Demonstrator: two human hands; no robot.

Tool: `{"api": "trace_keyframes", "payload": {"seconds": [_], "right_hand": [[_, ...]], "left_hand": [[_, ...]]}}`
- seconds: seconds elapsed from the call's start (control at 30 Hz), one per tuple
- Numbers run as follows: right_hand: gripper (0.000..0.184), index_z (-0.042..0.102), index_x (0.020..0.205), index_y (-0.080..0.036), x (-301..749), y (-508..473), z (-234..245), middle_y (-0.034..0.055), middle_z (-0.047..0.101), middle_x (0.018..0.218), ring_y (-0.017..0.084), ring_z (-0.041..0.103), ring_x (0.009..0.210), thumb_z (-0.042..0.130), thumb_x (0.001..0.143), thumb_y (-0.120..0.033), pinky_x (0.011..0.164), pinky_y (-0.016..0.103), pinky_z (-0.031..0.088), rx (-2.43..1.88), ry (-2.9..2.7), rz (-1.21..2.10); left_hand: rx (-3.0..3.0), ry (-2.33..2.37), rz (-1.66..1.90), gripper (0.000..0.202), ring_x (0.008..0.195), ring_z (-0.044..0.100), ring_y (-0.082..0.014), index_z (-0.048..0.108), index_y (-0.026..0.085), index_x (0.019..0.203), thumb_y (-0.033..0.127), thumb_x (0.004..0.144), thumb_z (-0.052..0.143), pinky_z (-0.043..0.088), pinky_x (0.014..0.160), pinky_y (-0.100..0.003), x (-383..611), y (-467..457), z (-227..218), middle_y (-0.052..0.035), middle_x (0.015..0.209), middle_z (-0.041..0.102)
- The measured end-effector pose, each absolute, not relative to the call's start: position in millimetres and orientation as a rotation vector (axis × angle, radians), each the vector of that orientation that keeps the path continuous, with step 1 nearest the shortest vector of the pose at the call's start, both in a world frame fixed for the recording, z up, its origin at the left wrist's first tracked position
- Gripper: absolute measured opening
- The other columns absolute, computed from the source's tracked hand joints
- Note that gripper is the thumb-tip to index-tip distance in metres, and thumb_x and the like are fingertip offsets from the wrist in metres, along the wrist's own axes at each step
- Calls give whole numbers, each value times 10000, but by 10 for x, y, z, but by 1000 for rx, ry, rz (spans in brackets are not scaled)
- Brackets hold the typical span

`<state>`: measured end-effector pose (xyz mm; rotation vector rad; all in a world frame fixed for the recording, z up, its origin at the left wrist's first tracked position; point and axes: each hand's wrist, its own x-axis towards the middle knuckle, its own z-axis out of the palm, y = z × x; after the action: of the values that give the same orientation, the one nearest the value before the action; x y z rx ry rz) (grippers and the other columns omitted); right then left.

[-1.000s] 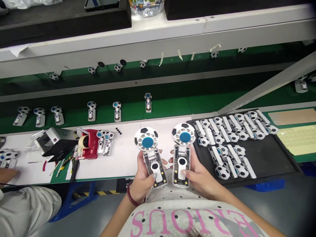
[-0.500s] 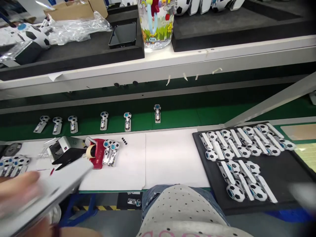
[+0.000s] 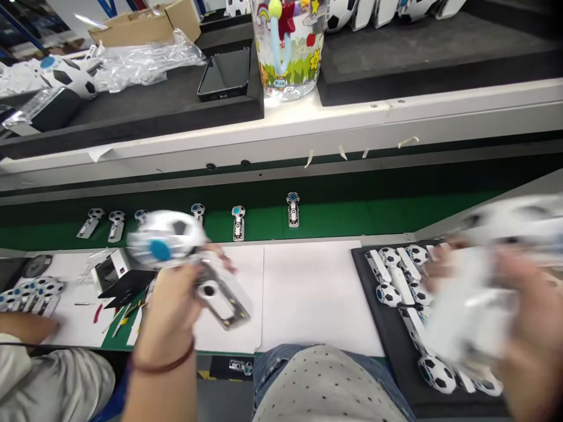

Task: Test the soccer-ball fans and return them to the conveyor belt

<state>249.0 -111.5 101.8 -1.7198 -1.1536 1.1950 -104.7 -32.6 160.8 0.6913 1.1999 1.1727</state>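
My left hand [image 3: 173, 299] is wrapped round a handheld device [image 3: 222, 302] above the white work sheet. Its round head has a soccer-ball pattern with a blue centre, and its body shows a white block inside an open silver frame. On the right, my right hand [image 3: 525, 310] grips a white device [image 3: 461, 310] with a soccer-ball-patterned part on top, both smeared by motion. Below it lies a black tray [image 3: 396, 346] with several soccer-ball devices in rows, partly hidden by the hand.
Several similar devices stand along the green strip, one [image 3: 293, 210] near the middle. To the left are a black-and-white box [image 3: 114, 272], hand tools and another person's arm [image 3: 29, 325]. A shelf [image 3: 197, 138] above carries a phone [image 3: 225, 73] and a patterned cup [image 3: 288, 64].
My left hand has come in from the lower left to the middle left, now with an open-framed device. My right hand has entered from the right edge holding a white device over the tray.
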Motion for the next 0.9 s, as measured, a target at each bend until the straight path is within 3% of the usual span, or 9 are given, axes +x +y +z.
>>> {"api": "trace_keyframes", "payload": {"seconds": [0.07, 0.17, 0.27, 0.37, 0.5, 0.63, 0.77, 0.9], "right_hand": [[310, 592, 882, -163, 2344, -1192, 755, 52, 669, 785, 169, 651, 682, 557, 771, -450, 641, 334, 586, -1595, -535, 1513], [212, 617, 753, -193, 2122, -1431, 223, 42, 701, 728, 209, 671, 757, 750, 591, -220, 717, 278, 575, -1327, 463, 1770], [249, 610, 736, -201, 2094, -1491, -194, 21, 703, 707, 206, 674, 765, 770, 551, -151, 691, 248, 572, -1394, 534, 1705], [343, 608, 838, -211, 2314, -1054, -392, 20, 700, 767, 201, 674, 740, 773, 545, -145, 610, 242, 564, -1460, 228, 1637], [408, 575, 1018, -230, 2798, 9, -548, 34, 666, 979, 197, 651, 840, 709, 638, -172, 682, 262, 538, -1455, 25, 1501], [448, 406, 1218, -232, 3131, 583, -810, 56, 565, 1124, 155, 597, 869, 562, 798, -207, 703, 282, 511, -1652, 1, 1200], [354, 439, 1184, -164, 3058, 428, -1159, 86, 520, 1127, 189, 551, 915, 510, 842, -222, 743, 364, 489, -1841, -39, 1113], [278, 507, 1105, -150, 2751, 365, -1413, 65, 553, 1065, 181, 554, 901, 527, 834, -205, 759, 365, 481, -1896, -244, 1153]], "left_hand": [[383, 1287, 942, 168, 598, 596, -135, 547, 182, 775, 278, 690, 655, 519, 591, -277, -837, -409, 987, 15, 671, 617], [158, 1379, 638, 187, 644, 640, -202, 526, 149, 727, 252, 660, 667, 524, 606, -337, -594, -699, 47, -58, 685, 636], [165, 1376, 514, 231, 678, 654, -245, 532, 129, 756, 244, 631, 689, 521, 598, -356, -461, -805, -487, -102, 727, 641], [310, 1357, 543, 312, 724, 656, -246, 526, 146, 885, 271, 650, 689, 522, 607, -349, -354, -372, -642, -84, 827, 632], [575, 1376, 633, 392, 780, 637, -194, 485, 178, 1097, 287, 746, 620, 522, 670, -338, -210, 700, -736, -70, 961, 610], [823, 1600, 675, 376, 872, 584, -172, 444, 158, 1185, 286, 837, 509, 508, 741, -363, -326, 1393, -907, -83, 1076, 561], [1117, 1886, 603, 321, 1050, 499, -221, 503, 158, 1128, 291, 835, 507, 427, 882, -448, -721, 1515, -1073, -92, 1186, 500], [1316, 2133, 410, 387, 1161, 408, -263, 457, 167, 1192, 301, 832, 506, 346, 950, -506, -1041, 1582, -1225, -101, 1289, 414]]}}
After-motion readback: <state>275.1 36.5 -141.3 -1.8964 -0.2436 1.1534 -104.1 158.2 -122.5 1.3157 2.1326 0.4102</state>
